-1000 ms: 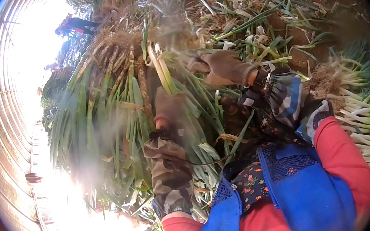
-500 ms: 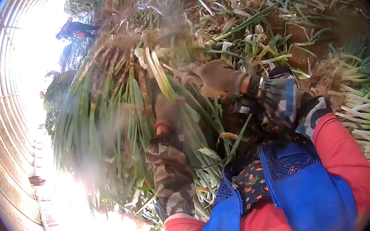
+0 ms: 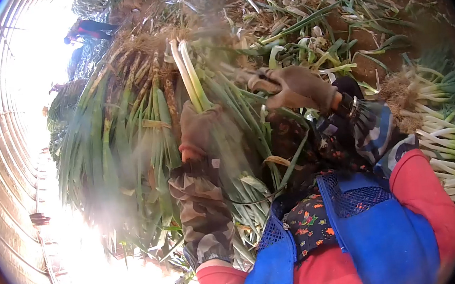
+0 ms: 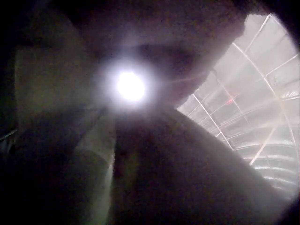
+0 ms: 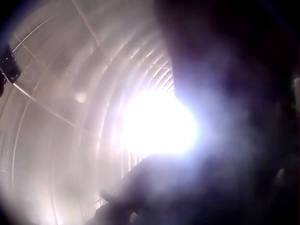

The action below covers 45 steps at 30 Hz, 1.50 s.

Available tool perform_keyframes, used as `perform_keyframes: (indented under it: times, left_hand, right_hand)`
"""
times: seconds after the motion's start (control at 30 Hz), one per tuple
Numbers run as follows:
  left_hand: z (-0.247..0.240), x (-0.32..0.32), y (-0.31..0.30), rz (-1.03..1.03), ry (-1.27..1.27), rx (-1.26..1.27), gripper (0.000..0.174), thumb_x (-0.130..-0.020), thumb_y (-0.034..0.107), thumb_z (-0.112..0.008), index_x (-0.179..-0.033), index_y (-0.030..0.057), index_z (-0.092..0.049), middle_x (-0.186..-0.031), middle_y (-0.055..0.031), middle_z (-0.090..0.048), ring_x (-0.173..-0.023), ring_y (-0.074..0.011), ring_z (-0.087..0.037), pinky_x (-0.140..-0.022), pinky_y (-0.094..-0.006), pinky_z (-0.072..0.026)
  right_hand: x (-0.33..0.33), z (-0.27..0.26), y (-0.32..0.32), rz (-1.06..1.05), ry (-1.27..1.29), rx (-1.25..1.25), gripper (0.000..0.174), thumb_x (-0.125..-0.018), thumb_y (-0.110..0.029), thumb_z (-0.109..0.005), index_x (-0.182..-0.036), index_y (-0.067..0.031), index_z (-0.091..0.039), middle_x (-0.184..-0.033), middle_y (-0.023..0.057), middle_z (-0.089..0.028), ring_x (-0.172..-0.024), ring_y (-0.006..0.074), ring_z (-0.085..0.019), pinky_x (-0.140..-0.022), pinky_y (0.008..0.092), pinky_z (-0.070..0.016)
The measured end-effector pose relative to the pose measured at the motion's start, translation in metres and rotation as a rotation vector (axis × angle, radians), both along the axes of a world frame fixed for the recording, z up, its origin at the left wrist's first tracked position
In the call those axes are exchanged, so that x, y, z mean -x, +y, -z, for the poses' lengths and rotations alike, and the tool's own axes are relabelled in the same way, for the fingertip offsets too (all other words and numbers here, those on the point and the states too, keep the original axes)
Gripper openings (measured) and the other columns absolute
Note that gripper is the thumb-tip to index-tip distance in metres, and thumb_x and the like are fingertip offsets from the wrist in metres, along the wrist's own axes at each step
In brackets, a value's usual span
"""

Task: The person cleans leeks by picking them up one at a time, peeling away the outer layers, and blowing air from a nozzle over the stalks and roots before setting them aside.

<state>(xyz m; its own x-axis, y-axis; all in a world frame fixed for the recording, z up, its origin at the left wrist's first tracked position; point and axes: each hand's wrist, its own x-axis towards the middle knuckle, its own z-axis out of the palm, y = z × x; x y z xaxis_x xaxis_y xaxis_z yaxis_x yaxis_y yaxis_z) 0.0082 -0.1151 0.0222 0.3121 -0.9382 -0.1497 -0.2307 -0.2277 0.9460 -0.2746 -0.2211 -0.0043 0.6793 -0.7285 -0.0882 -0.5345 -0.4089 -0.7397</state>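
In the head view my gloved left hand grips green onions around the stalks. Their pale shanks point up past the hand and the long green leaves trail below it. To the right, my gloved right hand has its fingers curled around a thin, blurred, stick-like object pointing toward the onions; what it is I cannot tell. A heap of untrimmed green onions, roots upward in view, lies left of the left hand. Both wrist views are mostly dark shapes and glare.
Trimmed green onions lie in a row at the right edge. Loose leaves and peelings cover the soil beyond the hands. Another person bends at far upper left, beside the greenhouse wall.
My right hand dipped toward my body, then moved right, away from the onions. The left hand shifted slightly left with its stalks. A green leaf standing beside the shanks no longer shows there.
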Motion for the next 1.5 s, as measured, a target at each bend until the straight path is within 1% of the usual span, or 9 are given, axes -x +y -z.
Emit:
perform_keyframes:
  times: [0.07,0.23,0.37,0.67,0.83,1.23,1.33,1.37,1.5]
  left_hand:
    - [-0.005,0.009,-0.006,-0.015,-0.048,-0.019,0.028,-0.087,0.003,-0.077,-0.11,0.0011,-0.061,-0.089,-0.0032,-0.066,-0.075,-0.0106,-0.062,-0.065,-0.0274,-0.0518]
    - [0.006,0.024,-0.027,0.07,0.035,-0.014,0.036,-0.083,-0.002,-0.078,-0.112,-0.0017,-0.057,-0.091,-0.0061,-0.066,-0.075,-0.0136,-0.063,-0.068,-0.0261,-0.0531]
    - [0.037,0.02,-0.056,0.137,0.219,-0.018,0.032,-0.083,-0.01,-0.071,-0.111,-0.0056,-0.057,-0.09,-0.0108,-0.069,-0.076,-0.0183,-0.069,-0.068,-0.0276,-0.0557]
    - [0.068,0.023,-0.096,0.05,0.234,-0.012,0.027,-0.084,-0.009,-0.068,-0.11,-0.005,-0.062,-0.088,-0.0102,-0.071,-0.075,-0.0206,-0.071,-0.067,-0.0317,-0.0586]
    - [0.081,0.017,-0.125,0.096,0.189,0.005,0.027,-0.083,-0.009,-0.069,-0.109,-0.0053,-0.065,-0.088,-0.0103,-0.072,-0.071,-0.0181,-0.069,-0.064,-0.0313,-0.0572]
    - [0.089,0.029,-0.136,0.118,0.076,-0.027,0.022,-0.076,-0.004,-0.074,-0.098,-0.0031,-0.071,-0.082,-0.0077,-0.071,-0.067,-0.0162,-0.065,-0.062,-0.0305,-0.0519]
    - [0.071,0.032,-0.114,0.158,-0.372,-0.127,0.024,-0.075,-0.005,-0.073,-0.099,-0.0025,-0.071,-0.08,-0.0052,-0.069,-0.068,-0.0157,-0.063,-0.064,-0.0302,-0.0528]
    - [0.082,0.019,-0.106,0.171,-0.138,-0.147,0.036,-0.077,0.0,-0.076,-0.112,-0.0006,-0.068,-0.085,-0.0035,-0.067,-0.072,-0.0158,-0.062,-0.067,-0.0298,-0.0533]
    - [0.074,0.031,-0.043,0.159,-0.26,-0.099,0.052,-0.081,0.009,-0.078,-0.128,0.0028,-0.057,-0.104,-0.0077,-0.067,-0.086,-0.0216,-0.067,-0.074,-0.0348,-0.0562]
  right_hand:
    - [0.015,0.006,0.007,0.177,-0.049,0.025,0.061,-0.077,-0.038,-0.074,-0.127,-0.005,-0.064,-0.1,0.0284,-0.07,-0.091,0.0426,-0.068,-0.081,0.0464,-0.0515]
    - [0.033,0.022,0.016,0.086,0.069,0.038,0.088,-0.073,-0.067,-0.08,-0.134,-0.0064,-0.062,-0.099,0.0267,-0.071,-0.092,0.0426,-0.07,-0.081,0.047,-0.0535]
    - [0.035,0.04,0.019,0.077,0.039,0.05,0.09,-0.072,-0.071,-0.078,-0.129,-0.0028,-0.064,-0.096,0.0268,-0.071,-0.09,0.0427,-0.071,-0.079,0.0478,-0.0532]
    - [0.011,0.071,-0.014,0.075,0.07,0.043,0.075,-0.069,-0.06,-0.08,-0.111,0.0014,-0.068,-0.092,0.0251,-0.072,-0.089,0.042,-0.071,-0.077,0.0477,-0.0534]
    - [0.016,0.087,-0.017,0.152,-0.026,-0.091,0.071,-0.071,-0.046,-0.077,-0.121,0.0021,-0.064,-0.09,0.0252,-0.072,-0.088,0.0426,-0.071,-0.077,0.0482,-0.0537]
    - [0.037,0.081,-0.023,0.185,-0.147,-0.282,0.089,-0.076,-0.048,-0.071,-0.141,0.0088,-0.05,-0.107,0.0284,-0.07,-0.094,0.0388,-0.069,-0.084,0.0473,-0.0523]
    - [0.035,0.066,-0.019,0.126,-0.081,-0.168,0.089,-0.076,-0.048,-0.072,-0.141,0.0087,-0.05,-0.106,0.0294,-0.07,-0.095,0.0392,-0.07,-0.086,0.047,-0.0529]
    - [0.038,0.051,-0.017,0.158,-0.058,-0.207,0.088,-0.076,-0.048,-0.072,-0.141,0.0081,-0.05,-0.106,0.0298,-0.07,-0.095,0.0393,-0.07,-0.086,0.0468,-0.0532]
    - [0.038,0.037,-0.003,0.262,-0.106,-0.109,0.085,-0.077,-0.046,-0.073,-0.142,0.0033,-0.051,-0.101,0.03,-0.07,-0.096,0.0399,-0.071,-0.088,0.0471,-0.0539]
